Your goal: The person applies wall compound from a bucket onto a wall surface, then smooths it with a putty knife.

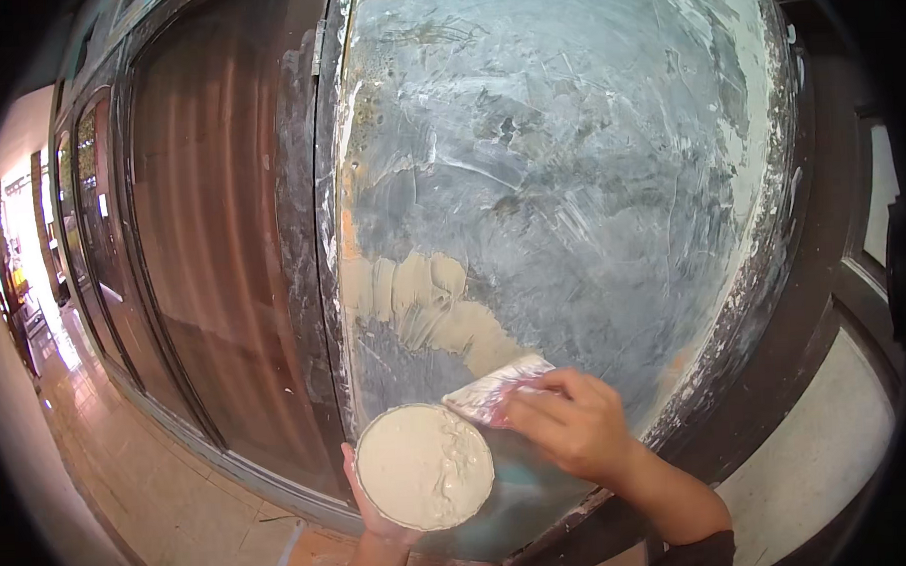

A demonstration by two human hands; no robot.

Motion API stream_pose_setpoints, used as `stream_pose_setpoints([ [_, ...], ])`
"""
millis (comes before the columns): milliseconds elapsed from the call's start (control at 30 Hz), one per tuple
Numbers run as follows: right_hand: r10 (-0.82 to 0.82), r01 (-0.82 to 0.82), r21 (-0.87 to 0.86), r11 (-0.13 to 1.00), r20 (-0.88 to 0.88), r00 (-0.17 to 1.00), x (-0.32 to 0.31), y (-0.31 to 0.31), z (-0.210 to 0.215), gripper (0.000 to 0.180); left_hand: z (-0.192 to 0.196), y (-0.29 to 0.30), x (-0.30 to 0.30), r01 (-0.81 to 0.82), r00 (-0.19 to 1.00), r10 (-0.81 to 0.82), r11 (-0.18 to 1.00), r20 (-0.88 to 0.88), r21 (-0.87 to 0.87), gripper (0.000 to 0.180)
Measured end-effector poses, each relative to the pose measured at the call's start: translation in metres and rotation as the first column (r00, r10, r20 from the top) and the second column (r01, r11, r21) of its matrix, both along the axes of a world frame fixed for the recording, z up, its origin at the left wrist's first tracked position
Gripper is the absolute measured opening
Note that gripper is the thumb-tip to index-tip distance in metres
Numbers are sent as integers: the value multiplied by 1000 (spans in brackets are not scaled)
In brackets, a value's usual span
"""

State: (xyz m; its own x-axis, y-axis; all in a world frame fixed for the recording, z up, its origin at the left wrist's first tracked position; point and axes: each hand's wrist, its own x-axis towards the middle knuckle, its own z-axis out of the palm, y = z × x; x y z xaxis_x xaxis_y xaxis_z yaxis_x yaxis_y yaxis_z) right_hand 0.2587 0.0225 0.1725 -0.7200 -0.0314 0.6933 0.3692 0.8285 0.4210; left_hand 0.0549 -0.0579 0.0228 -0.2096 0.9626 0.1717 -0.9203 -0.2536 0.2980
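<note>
My left hand [380, 526] grips a round tub [363, 489] from below and the side, with the thumb up along its left edge. Pale cream putty [410, 466] fills it, smooth on the left and lumpy on the right. With closed fingers my right hand [576, 426] holds a wide, flat putty knife [497, 386], its blade smeared white and its grip reddish. The knife lies just above the tub's right rim, close to the grey wall panel [571, 219]; whether its edge touches the wall I cannot tell. A wet beige putty patch [423, 294] runs down the wall toward the blade.
Left of the panel stands a dark wooden frame [305, 188] with brown-curtained glass [210, 192]. Another dark frame [809, 201] borders the right side, flecked with white. Shiny floor tiles [160, 463] stretch along the left toward a bright opening.
</note>
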Motion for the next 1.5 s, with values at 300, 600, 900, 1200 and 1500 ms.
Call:
stream_pose_setpoints([
  [300, -333, 83, -588, 804, -332, 883, 47, 55, -63, 18, -56, 5, -7, -54, 997, 56, 998, 55, -33, 86],
  [600, -409, 155, -629, 762, -281, 868, 29, 72, -91, 22, -58, -2, -12, -85, 996, 86, 996, 24, -24, 86],
  [900, -411, 150, -587, 796, -341, 845, 33, 73, -95, 24, -62, 1, -10, -126, 991, 128, 992, 48, -29, 88],
  [1200, -426, 168, -573, 802, -352, 834, 29, 79, -102, 22, -64, 7, -11, -108, 993, 109, 994, 46, -21, 89],
  [1500, -469, 193, -639, 745, -297, 831, 26, 81, -108, 25, -70, 12, -7, -49, 996, 51, 998, 69, -31, 90],
])
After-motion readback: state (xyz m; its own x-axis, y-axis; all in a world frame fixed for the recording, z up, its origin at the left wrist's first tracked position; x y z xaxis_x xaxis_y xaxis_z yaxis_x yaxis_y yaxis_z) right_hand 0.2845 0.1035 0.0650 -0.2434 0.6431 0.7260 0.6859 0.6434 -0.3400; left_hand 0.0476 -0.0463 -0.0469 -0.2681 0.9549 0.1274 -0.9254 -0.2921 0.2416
